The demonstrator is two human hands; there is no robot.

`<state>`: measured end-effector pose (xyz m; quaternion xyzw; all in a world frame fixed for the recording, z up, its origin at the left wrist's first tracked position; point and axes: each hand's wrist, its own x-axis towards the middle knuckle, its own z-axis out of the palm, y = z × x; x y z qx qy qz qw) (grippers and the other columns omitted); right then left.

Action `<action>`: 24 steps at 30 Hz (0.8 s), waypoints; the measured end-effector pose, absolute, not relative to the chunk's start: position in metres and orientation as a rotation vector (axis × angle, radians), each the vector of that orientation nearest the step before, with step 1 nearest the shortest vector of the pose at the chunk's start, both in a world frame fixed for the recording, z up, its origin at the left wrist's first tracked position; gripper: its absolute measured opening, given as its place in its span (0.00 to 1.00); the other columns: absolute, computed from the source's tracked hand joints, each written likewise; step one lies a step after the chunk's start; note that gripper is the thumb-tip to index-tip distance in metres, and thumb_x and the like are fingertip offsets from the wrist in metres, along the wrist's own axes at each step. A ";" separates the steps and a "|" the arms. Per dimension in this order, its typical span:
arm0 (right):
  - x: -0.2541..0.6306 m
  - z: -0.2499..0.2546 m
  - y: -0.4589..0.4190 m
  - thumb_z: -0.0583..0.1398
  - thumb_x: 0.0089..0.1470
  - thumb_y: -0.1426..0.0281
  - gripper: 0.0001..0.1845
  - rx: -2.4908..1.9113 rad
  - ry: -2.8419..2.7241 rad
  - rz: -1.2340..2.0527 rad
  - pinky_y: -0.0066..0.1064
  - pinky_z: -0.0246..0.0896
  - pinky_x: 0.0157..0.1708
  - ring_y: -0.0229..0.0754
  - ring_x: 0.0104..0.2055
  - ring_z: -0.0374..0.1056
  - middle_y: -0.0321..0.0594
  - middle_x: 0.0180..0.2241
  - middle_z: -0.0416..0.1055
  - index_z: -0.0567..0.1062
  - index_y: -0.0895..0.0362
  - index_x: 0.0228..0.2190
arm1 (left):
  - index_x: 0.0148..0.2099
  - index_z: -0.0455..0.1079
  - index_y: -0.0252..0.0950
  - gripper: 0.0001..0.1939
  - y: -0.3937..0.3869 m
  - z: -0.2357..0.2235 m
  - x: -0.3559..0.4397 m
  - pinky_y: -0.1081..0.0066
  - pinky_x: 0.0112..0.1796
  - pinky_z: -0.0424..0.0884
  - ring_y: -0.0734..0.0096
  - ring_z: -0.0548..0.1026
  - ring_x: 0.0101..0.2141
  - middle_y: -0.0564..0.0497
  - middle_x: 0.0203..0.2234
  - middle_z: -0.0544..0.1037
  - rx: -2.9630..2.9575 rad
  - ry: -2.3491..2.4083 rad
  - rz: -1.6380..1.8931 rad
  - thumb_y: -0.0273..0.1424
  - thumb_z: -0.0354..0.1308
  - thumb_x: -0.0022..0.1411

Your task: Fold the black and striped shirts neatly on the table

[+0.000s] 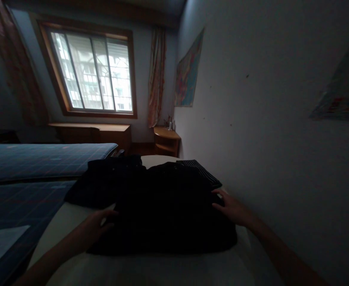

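Note:
A black garment (174, 214) lies spread on a pale round-edged table (150, 270); its exact kind is lost in the dim light. At its left edge, the fingertips of my left hand (98, 225) touch the cloth, with thumb and forefinger apart. My right hand (229, 206) rests on the opposite edge, thumb and fingers likewise spread on the fabric. Beyond my left hand is another dark piece of clothing (93, 186), partly overlapped by the black one. A striped dark cloth (202, 171) pokes out behind the garment at the far right.
A bare wall (269, 159) runs close along my right side. To the left are blue checked mattresses (58, 161), with a white sheet (1, 242) on the nearer one. A desk (103, 127) and a corner shelf (166, 133) stand near the window (93, 73).

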<state>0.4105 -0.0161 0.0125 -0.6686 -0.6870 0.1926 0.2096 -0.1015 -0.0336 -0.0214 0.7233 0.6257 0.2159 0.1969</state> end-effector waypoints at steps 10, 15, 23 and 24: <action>0.424 -0.022 -0.053 0.54 0.57 0.63 0.32 -1.882 -1.934 0.742 0.33 0.63 0.32 0.46 0.33 0.73 0.39 0.30 0.76 0.58 0.57 0.61 | 0.50 0.72 0.41 0.16 -0.066 -0.045 -0.068 0.60 0.48 0.72 0.58 0.76 0.47 0.45 0.49 0.75 2.451 1.680 0.525 0.37 0.49 0.65; 0.434 -0.024 -0.050 0.54 0.56 0.64 0.31 -1.968 -1.884 0.482 0.34 0.61 0.33 0.45 0.28 0.70 0.35 0.23 0.71 0.62 0.59 0.60 | 0.46 0.73 0.40 0.14 -0.069 -0.047 -0.060 0.59 0.46 0.73 0.59 0.76 0.44 0.45 0.44 0.77 2.507 1.704 0.347 0.31 0.46 0.66; 0.387 -0.002 -0.078 0.58 0.57 0.66 0.09 -1.609 -2.221 0.384 0.39 0.64 0.47 0.47 0.45 0.69 0.45 0.42 0.72 0.76 0.54 0.39 | 0.50 0.73 0.45 0.14 -0.089 -0.033 -0.055 0.59 0.51 0.71 0.56 0.74 0.51 0.50 0.53 0.76 2.672 1.187 0.341 0.32 0.58 0.61; 0.377 0.001 -0.085 0.60 0.56 0.66 0.08 -1.530 -2.317 0.484 0.38 0.64 0.47 0.46 0.45 0.69 0.43 0.42 0.72 0.76 0.53 0.37 | 0.51 0.73 0.47 0.16 -0.091 -0.032 -0.056 0.58 0.52 0.71 0.55 0.72 0.54 0.51 0.56 0.74 2.673 1.121 0.308 0.31 0.59 0.60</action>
